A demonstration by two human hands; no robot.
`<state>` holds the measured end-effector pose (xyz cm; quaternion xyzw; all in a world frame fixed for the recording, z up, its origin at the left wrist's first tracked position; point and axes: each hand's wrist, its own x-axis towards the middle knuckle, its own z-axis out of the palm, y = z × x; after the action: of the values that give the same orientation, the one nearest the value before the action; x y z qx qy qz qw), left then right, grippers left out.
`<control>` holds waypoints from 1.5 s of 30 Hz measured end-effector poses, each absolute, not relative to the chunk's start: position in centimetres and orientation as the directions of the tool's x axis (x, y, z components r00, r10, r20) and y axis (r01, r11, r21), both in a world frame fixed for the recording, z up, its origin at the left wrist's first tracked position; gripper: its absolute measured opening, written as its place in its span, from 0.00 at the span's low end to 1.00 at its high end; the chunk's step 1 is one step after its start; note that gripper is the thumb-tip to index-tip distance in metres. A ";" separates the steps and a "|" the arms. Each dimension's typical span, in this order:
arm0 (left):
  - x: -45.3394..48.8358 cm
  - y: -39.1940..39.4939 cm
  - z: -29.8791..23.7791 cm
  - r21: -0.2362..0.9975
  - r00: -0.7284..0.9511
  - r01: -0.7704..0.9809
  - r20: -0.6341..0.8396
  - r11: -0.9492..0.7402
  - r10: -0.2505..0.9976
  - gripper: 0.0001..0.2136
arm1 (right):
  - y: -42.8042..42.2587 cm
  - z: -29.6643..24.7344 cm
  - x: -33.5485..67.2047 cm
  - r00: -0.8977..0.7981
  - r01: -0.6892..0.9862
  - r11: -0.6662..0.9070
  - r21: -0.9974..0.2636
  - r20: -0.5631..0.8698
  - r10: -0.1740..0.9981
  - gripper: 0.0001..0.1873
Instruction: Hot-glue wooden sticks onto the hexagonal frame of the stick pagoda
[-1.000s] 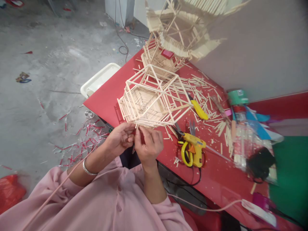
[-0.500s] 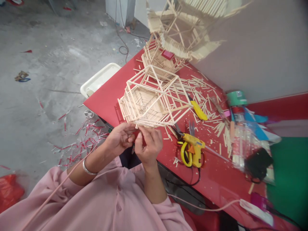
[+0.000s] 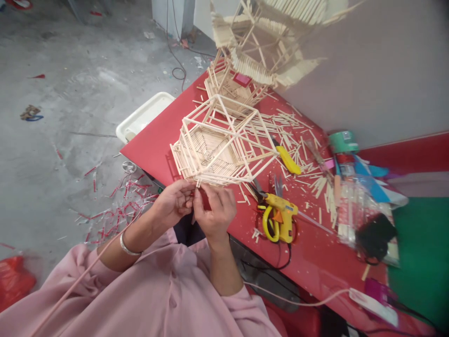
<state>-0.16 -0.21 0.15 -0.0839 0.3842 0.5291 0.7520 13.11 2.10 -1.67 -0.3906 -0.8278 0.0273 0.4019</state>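
1. Grey, rough floor [image 3: 80,84] lies around a worktop [image 3: 157,147], which is smooth and red; at its far end stands a taller model [image 3: 250,65] with ribbed, curved eaves.
2. On the worktop's near side, in front of the person, sits a stick frame [image 3: 221,149], made from pale, thin wooden sticks.
3. Its shape is six-sided: spokes meet at the middle of its top, and below I see a floor of sticks laid in rings.
4. This top faces upward, and the long axis goes roughly left to right across the view.
5. Left hand [image 3: 177,199] has curled fingers, with tips at the frame's near edge.
6. Right hand [image 3: 214,208] is bent just beside it, thumb and forefinger close together; whether either hand is clamped on a stick, I cannot tell.
7. To the right lie a yellow plastic glue gun [image 3: 286,213] and loose sticks [image 3: 326,199].
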 end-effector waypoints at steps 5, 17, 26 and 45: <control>0.0 -0.3 -0.3 0.319 0.138 -0.853 -0.626 0.413 0.768 0.06 | 2.0 -2.1 13.1 -0.372 0.642 0.690 -0.334 0.651 0.661 0.11; 2.0 -1.6 -1.1 0.488 0.152 -0.740 -0.550 0.464 0.821 0.17 | 0.0 -1.8 14.5 -0.325 0.650 0.665 -0.368 0.657 0.680 0.10; 4.3 -0.7 0.5 0.541 0.017 -0.754 -0.550 0.372 0.835 0.14 | 1.9 1.2 26.5 0.128 0.976 -0.007 -0.220 0.539 0.833 0.18; 4.0 0.5 0.1 0.491 0.003 -0.795 -0.583 0.356 0.812 0.13 | 1.7 2.9 29.8 0.426 0.790 -0.270 -0.550 0.177 0.887 0.22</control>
<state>3.96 0.48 0.12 0.0103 0.4201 0.5675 0.7081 29.76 1.73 2.94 -0.7924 -0.5292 0.0833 0.2918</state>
